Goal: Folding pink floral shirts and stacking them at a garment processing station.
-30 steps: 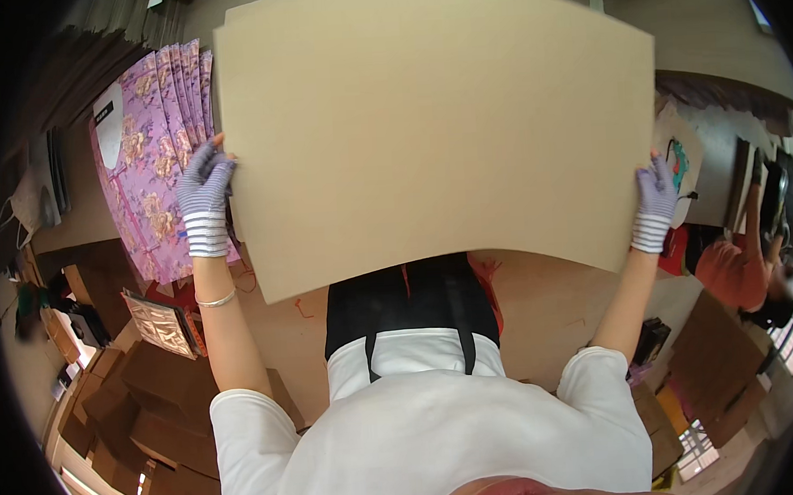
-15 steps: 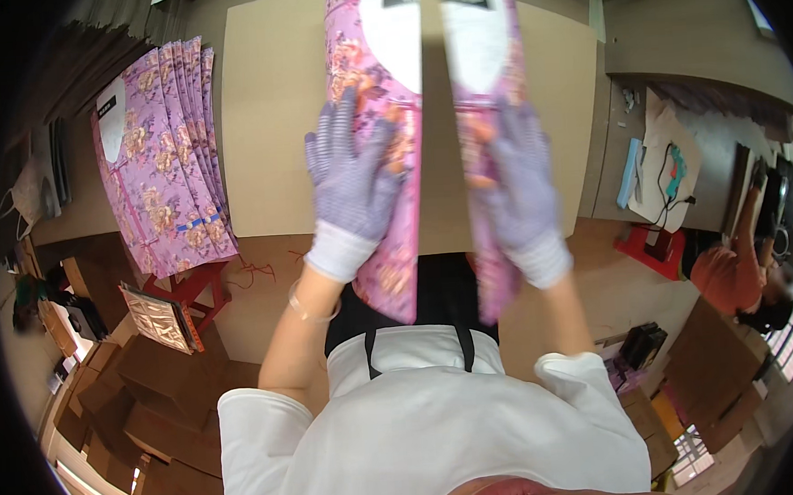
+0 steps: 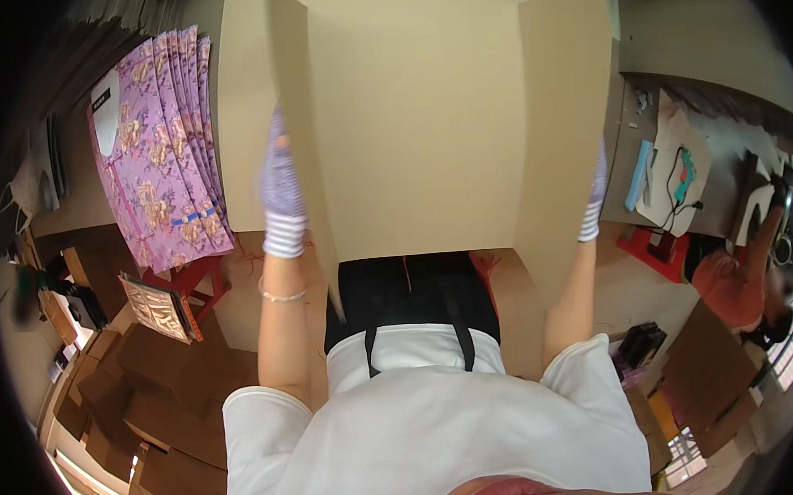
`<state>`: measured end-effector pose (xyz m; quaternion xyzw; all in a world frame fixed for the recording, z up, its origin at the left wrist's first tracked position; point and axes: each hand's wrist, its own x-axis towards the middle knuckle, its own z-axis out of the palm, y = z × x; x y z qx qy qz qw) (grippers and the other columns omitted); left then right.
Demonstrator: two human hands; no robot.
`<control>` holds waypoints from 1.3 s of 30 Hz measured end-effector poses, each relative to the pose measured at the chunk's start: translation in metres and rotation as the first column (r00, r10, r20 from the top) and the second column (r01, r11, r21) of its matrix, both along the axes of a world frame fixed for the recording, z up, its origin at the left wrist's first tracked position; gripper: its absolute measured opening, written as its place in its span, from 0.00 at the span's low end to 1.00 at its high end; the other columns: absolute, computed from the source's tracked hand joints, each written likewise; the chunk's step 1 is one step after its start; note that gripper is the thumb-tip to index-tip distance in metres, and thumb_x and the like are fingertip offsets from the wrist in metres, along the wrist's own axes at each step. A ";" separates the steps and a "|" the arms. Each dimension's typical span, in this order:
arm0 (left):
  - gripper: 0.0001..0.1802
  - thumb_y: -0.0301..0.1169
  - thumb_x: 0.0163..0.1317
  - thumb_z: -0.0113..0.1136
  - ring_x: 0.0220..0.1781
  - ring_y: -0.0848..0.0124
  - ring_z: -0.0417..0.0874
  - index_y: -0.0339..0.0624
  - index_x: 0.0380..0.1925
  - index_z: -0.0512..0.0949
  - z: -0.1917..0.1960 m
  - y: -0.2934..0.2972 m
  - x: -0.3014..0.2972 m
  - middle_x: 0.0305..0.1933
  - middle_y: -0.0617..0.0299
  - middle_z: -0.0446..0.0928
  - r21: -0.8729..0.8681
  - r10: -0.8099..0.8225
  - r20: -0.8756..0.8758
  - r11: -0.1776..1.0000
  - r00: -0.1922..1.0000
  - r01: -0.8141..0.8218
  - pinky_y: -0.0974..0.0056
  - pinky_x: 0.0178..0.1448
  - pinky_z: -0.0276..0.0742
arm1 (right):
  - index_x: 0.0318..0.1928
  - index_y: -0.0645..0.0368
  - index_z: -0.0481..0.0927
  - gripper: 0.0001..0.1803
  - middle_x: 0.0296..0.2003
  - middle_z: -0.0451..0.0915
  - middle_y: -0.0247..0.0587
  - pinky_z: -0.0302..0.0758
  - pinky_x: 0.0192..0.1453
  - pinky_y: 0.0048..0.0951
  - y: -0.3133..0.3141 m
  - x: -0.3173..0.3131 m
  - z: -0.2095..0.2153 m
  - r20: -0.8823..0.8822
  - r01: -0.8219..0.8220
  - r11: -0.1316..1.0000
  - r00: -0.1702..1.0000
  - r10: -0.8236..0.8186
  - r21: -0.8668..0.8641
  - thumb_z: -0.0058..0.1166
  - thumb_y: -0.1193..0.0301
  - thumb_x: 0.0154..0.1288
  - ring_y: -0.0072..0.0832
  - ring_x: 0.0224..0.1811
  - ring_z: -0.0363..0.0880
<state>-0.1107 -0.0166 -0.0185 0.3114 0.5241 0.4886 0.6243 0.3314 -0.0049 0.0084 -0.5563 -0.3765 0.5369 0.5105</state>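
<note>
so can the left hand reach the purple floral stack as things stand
Probably yes: the left hand, though seemingly busy supporting the raised left cardboard flap, is on its outer side, and nothing visible blocks the purple floral stack.

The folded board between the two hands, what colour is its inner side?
The board is plain tan there, seen best in the head view.

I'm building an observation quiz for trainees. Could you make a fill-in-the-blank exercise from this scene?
1. The tan board, sides raised, is ____ the left hand and the right hand.
2. The floral stack lies to the board's ____.
3. The teal tool has a ____ cable.
4. The person's shirt is ____.

Missing words: between; left; black; white.
</note>
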 end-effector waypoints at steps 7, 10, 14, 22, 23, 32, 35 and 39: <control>0.32 0.38 0.62 0.58 0.75 0.33 0.54 0.45 0.67 0.69 0.033 0.037 0.120 0.78 0.40 0.52 -0.152 -0.073 -0.971 0.923 -0.228 0.354 0.37 0.77 0.50 | 0.66 0.51 0.73 0.30 0.70 0.67 0.45 0.51 0.71 0.69 0.037 -0.131 -0.001 0.995 -0.301 0.951 0.087 -0.053 0.077 0.53 0.54 0.66 0.52 0.74 0.59; 0.27 0.33 0.62 0.57 0.76 0.33 0.54 0.43 0.63 0.74 0.034 0.038 0.105 0.78 0.39 0.52 0.086 0.027 -0.987 0.922 0.160 0.378 0.42 0.78 0.53 | 0.65 0.53 0.76 0.26 0.69 0.69 0.46 0.66 0.69 0.54 0.044 -0.113 0.019 0.850 -0.217 0.959 0.525 -0.040 0.180 0.55 0.65 0.67 0.47 0.69 0.68; 0.25 0.34 0.69 0.54 0.77 0.42 0.57 0.38 0.65 0.71 0.030 0.065 0.080 0.78 0.37 0.53 0.414 0.122 -0.728 0.862 0.675 0.291 0.54 0.79 0.53 | 0.65 0.56 0.75 0.21 0.65 0.74 0.46 0.69 0.70 0.31 0.062 -0.081 0.030 0.540 -0.102 0.942 0.837 -0.092 0.319 0.51 0.71 0.73 0.37 0.63 0.76; 0.29 0.41 0.60 0.58 0.76 0.41 0.59 0.43 0.61 0.75 0.027 0.099 0.106 0.75 0.45 0.62 0.524 0.297 -0.781 0.790 0.549 0.318 0.31 0.74 0.52 | 0.64 0.53 0.76 0.21 0.62 0.77 0.47 0.66 0.71 0.37 0.077 -0.080 0.005 0.559 -0.064 0.941 0.817 -0.141 0.331 0.51 0.66 0.73 0.42 0.67 0.72; 0.29 0.41 0.60 0.58 0.76 0.41 0.59 0.43 0.61 0.75 0.015 0.101 0.108 0.75 0.45 0.62 0.517 0.293 -0.786 0.795 0.545 0.318 0.31 0.74 0.52 | 0.63 0.52 0.77 0.22 0.62 0.76 0.48 0.66 0.72 0.40 0.078 -0.095 0.002 0.714 -0.192 0.876 0.667 -0.215 0.443 0.53 0.66 0.71 0.47 0.67 0.71; 0.28 0.37 0.59 0.56 0.79 0.43 0.52 0.42 0.61 0.75 0.027 0.099 0.128 0.77 0.52 0.58 0.089 0.138 -0.988 0.873 -0.068 0.480 0.30 0.73 0.52 | 0.63 0.38 0.78 0.28 0.69 0.70 0.36 0.51 0.70 0.70 0.075 -0.128 -0.024 0.979 -0.290 0.936 0.031 -0.200 0.200 0.59 0.51 0.63 0.48 0.74 0.59; 0.29 0.37 0.60 0.55 0.79 0.44 0.52 0.43 0.62 0.74 0.025 0.100 0.128 0.77 0.53 0.59 0.108 0.146 -0.988 0.870 -0.044 0.482 0.29 0.73 0.50 | 0.63 0.37 0.78 0.29 0.69 0.70 0.34 0.51 0.68 0.72 0.076 -0.133 -0.026 0.984 -0.291 0.942 -0.001 -0.177 0.169 0.60 0.48 0.62 0.46 0.74 0.59; 0.30 0.37 0.60 0.54 0.79 0.45 0.54 0.44 0.64 0.73 0.026 0.099 0.131 0.77 0.55 0.60 0.118 0.155 -0.988 0.850 -0.029 0.513 0.27 0.73 0.49 | 0.62 0.39 0.79 0.29 0.68 0.71 0.33 0.50 0.68 0.73 0.075 -0.133 -0.026 0.985 -0.287 0.943 0.005 -0.175 0.169 0.61 0.48 0.60 0.44 0.74 0.60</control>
